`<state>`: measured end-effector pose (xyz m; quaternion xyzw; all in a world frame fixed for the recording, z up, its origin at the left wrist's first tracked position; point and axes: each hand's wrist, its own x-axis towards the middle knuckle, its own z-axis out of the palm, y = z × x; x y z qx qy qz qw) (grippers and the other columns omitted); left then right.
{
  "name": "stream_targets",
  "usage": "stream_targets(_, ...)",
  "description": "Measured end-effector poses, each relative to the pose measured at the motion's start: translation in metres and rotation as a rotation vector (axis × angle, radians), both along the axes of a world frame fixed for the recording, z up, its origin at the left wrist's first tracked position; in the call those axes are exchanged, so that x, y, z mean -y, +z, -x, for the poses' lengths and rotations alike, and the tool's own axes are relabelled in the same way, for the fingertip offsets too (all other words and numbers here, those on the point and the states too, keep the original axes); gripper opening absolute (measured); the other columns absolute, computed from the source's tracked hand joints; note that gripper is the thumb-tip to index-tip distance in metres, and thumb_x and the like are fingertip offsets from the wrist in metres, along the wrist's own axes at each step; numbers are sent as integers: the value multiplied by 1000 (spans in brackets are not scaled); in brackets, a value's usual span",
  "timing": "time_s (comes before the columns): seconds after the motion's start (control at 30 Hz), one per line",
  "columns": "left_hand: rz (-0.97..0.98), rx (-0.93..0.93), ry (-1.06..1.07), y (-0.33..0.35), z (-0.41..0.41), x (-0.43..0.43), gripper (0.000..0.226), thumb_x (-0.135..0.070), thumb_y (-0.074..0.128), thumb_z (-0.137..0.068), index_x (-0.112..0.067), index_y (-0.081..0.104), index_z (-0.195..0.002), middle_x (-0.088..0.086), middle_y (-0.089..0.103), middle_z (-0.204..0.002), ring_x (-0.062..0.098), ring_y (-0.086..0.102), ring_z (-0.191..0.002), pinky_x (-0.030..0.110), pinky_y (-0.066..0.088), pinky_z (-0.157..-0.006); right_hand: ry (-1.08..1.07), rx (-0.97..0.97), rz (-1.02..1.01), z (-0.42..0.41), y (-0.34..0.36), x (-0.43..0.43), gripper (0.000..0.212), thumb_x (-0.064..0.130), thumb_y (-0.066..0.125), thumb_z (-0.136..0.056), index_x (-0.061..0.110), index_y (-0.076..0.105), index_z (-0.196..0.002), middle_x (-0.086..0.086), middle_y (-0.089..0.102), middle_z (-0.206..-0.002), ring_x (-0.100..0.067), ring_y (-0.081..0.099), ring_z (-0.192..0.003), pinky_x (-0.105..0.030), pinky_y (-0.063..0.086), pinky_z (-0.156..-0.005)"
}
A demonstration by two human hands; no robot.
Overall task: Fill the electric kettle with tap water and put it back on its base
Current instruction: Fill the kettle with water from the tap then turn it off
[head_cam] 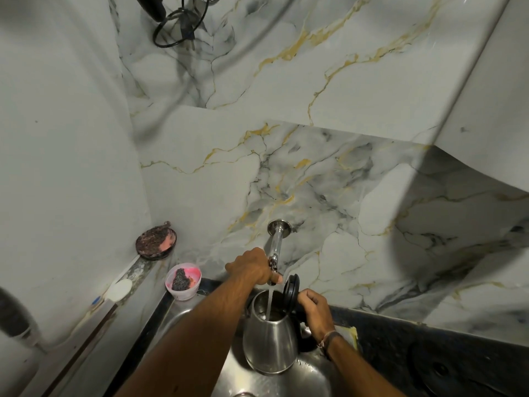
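Note:
A steel electric kettle (270,343) stands upright in the metal sink (303,379), its black lid (291,290) flipped open. Water runs in a thin stream from the wall tap (276,242) straight into the kettle's mouth. My left hand (253,266) is closed around the tap's handle just above the kettle. My right hand (313,309) grips the kettle's black handle on its right side, holding it under the stream. The kettle's base is not in view.
A pink bowl (183,282) with a dark scrubber stands at the sink's left corner; a round dish (156,243) with a scourer sits behind it on the ledge. A dark countertop (423,351) runs to the right. A black cable (177,27) hangs on the marble wall.

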<state>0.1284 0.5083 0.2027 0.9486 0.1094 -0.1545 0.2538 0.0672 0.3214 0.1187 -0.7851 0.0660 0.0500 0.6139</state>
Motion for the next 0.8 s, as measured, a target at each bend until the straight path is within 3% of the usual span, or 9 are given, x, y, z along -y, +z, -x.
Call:
stream_targets(0.13, -18, 11, -6, 0, 1, 1, 56, -62, 93, -79, -27, 50, -84, -4, 60, -86, 23, 61, -91, 43, 39, -87, -3, -7, 3, 1, -1, 0, 35, 52, 63, -68, 18, 68, -69, -10, 65, -70, -22, 61, -76, -47, 54, -80)
stream_targets(0.23, -33, 33, -15, 0, 5, 2, 53, -62, 91, -81, -26, 52, -84, -5, 61, -85, 16, 56, -77, 42, 39, -87, -6, -12, 8, 2, 0, -2, 29, 44, 62, -75, 16, 68, -71, -21, 68, -82, -23, 63, -78, -51, 57, -85)
stream_targets(0.37, -117, 136, -43, -1, 14, 1, 54, -72, 83, -84, -23, 69, -101, -3, 72, -96, 22, 67, -93, 45, 48, -96, -11, -15, -3, 4, 0, -2, 21, 36, 62, -80, 18, 67, -70, -6, 67, -72, -23, 62, -77, -46, 55, -81)
stream_targets(0.47, -272, 268, -38, -9, 23, 8, 65, -82, 71, -87, -22, 70, -112, 0, 75, -107, 24, 71, -102, 46, 52, -99, -8, -18, -20, 5, -2, -2, 19, 34, 64, -78, 21, 65, -65, 2, 64, -66, -21, 61, -74, -43, 54, -77)
stream_targets(0.6, -319, 354, 7, -19, 22, 14, 68, -88, 64, -87, -24, 71, -109, -4, 73, -96, 19, 70, -90, 42, 52, -93, -11, -18, -39, 7, -3, -1, 20, 40, 66, -72, 25, 62, -61, 6, 63, -62, -16, 60, -71, -37, 52, -74)
stream_targets(0.67, -191, 406, -4, -30, 24, 4, 72, -98, 58, -78, -29, 70, -97, -11, 73, -88, 11, 67, -80, 40, 53, -89, -7, -25, -45, 7, -6, 2, 25, 49, 67, -68, 24, 63, -63, 5, 63, -64, -16, 60, -72, -39, 52, -76)
stream_targets(0.7, -19, 448, 25, -38, 29, -5, 74, -103, 54, -74, -34, 70, -96, -14, 73, -89, 5, 67, -80, 38, 54, -88, -4, -27, -44, 8, -7, 4, 29, 52, 66, -66, 23, 64, -65, 5, 64, -66, -17, 60, -73, -41, 52, -78)
stream_targets(0.77, 437, 497, 174, -65, 47, -25, 78, -106, 52, -69, -45, 66, -114, -17, 74, -112, 2, 69, -97, 36, 57, -87, 1, -16, -26, 9, -9, 8, 31, 54, 65, -64, 24, 64, -65, 5, 63, -66, -17, 60, -74, -43, 51, -80)
stream_targets(0.8, 601, 481, 225, -83, 58, -35, 79, -102, 61, -70, -47, 61, -126, -13, 71, -126, 9, 71, -111, 37, 58, -91, 1, -5, -18, 10, -9, 8, 28, 54, 65, -64, 25, 63, -63, 6, 63, -65, -17, 60, -74, -44, 50, -79)
